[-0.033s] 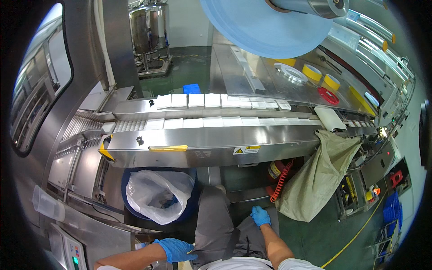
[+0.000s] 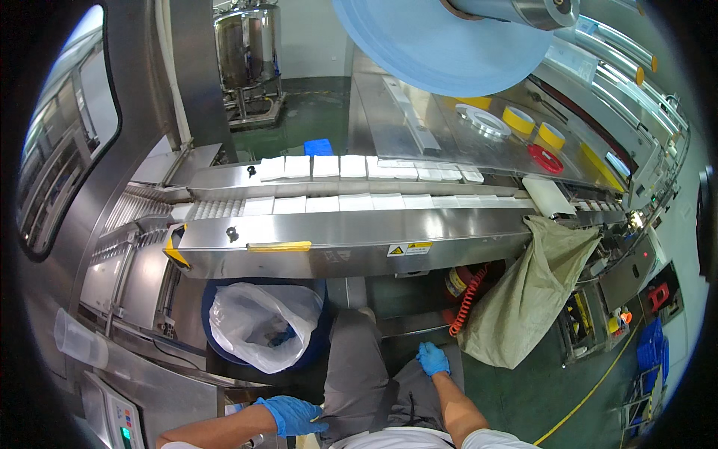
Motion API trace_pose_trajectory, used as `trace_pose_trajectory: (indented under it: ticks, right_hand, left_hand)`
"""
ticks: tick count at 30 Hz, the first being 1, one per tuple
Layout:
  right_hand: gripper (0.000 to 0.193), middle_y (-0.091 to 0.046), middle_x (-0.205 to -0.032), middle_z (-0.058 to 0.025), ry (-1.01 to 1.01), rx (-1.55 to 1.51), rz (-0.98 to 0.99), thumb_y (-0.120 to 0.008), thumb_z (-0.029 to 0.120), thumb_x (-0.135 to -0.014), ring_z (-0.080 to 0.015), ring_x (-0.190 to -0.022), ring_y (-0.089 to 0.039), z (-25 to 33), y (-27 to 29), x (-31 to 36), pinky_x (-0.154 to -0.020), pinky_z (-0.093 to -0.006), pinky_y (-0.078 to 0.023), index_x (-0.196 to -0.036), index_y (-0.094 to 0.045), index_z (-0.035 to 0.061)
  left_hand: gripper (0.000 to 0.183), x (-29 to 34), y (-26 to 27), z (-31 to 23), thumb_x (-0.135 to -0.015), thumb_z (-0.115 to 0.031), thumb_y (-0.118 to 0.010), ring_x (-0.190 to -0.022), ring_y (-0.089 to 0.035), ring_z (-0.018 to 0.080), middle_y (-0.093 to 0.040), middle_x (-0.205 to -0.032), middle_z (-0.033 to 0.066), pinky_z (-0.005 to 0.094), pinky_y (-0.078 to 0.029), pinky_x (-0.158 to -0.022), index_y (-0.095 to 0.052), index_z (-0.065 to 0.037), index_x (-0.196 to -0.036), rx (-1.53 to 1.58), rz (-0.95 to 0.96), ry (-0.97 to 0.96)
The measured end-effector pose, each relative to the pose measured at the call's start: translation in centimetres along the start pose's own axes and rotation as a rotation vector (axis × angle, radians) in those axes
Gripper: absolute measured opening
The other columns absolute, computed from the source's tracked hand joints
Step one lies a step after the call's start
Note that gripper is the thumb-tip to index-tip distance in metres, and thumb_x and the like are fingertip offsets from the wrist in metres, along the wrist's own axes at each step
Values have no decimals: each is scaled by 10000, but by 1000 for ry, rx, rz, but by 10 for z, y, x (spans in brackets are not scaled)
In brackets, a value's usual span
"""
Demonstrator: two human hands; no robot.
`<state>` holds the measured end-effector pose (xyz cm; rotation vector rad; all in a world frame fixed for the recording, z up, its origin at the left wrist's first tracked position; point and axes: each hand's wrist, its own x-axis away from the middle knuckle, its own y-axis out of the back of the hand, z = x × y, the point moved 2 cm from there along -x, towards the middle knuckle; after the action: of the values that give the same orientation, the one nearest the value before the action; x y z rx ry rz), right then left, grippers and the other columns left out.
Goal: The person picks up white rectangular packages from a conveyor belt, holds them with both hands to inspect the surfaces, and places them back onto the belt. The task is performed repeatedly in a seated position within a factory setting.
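Note:
My left hand (image 2: 293, 416), in a blue glove, lies beside my left thigh with its fingers stretched out toward the grey trousers (image 2: 350, 400). Nothing shows in it. My right hand (image 2: 432, 359), gloved the same way, rests on my right thigh near the knee. Its fingers are curled in, and I see nothing held there. Ahead of my knees runs a steel conveyor (image 2: 359, 234). White flat packets (image 2: 355, 203) lie in a row along its near lane, and more white packets (image 2: 326, 167) line the far ledge. Both hands are apart from them.
A blue bin (image 2: 318, 337) with a clear plastic liner (image 2: 262, 318) stands left of my knees. A beige cloth bag (image 2: 516, 299) hangs off the conveyor at right, beside a red coiled hose (image 2: 467, 299). A scale (image 2: 120, 419) sits at lower left. A large blue roll (image 2: 456, 45) hangs overhead.
The white packets in the conveyor's near lane have shifted very slightly to the right. Both hands stay where they were.

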<state>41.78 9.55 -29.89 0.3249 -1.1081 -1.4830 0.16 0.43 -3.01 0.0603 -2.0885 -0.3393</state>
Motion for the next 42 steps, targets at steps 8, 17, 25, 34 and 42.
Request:
trace_pose_trajectory:
  ticks: [8, 17, 25, 34, 42]
  right_hand:
    - [416, -720, -897, -127, 21, -1, -64, -469, 477, -956, -345, -863, -683, -5, -1, 0, -800, -446, -518, -1000, -648, 104]
    - [478, -680, -1030, -207, -24, -22, 39, -400, 520, -950, -456, -981, -622, 14, 13, 9, -872, -526, -489, -1057, -633, 117]
    - [451, -692, -996, -177, -1, 11, 25, -409, 490, -965, -415, -956, -639, 14, 2, 7, -845, -506, -496, -1044, -636, 109]
    - [361, -635, -1132, -227, 41, 139, 28, -404, 390, -961, -454, -991, -614, 24, 4, 14, -857, -535, -485, -1068, -633, 133]
    - [419, -623, -1201, -219, 267, 154, -6, -370, 398, -990, -432, -1074, -600, -21, -23, -18, -931, -518, -473, -1249, -560, 129]
  left_hand:
    - [729, -11, -6, 9, -942, -648, -382, -1198, -557, 388, -579, -1322, 192, 460, -420, -1039, -511, -78, -1379, 0, -7, -8]
    - [730, -24, -14, 18, -939, -650, -388, -1167, -578, 390, -596, -1298, 190, 466, -431, -1019, -528, -71, -1362, -6, -66, -23]
    - [733, -2, -10, 9, -945, -648, -375, -1196, -560, 388, -574, -1329, 194, 464, -414, -1043, -489, -84, -1400, 8, -58, -24]
    - [519, 6, -10, 4, -915, -515, -510, -937, -648, 410, -685, -1010, 228, 483, -500, -846, -684, -38, -1025, 94, -379, -47]
    - [499, -16, -15, 1, -930, -478, -498, -936, -650, 395, -685, -1046, 215, 473, -489, -885, -676, -51, -1117, -424, -187, -275]
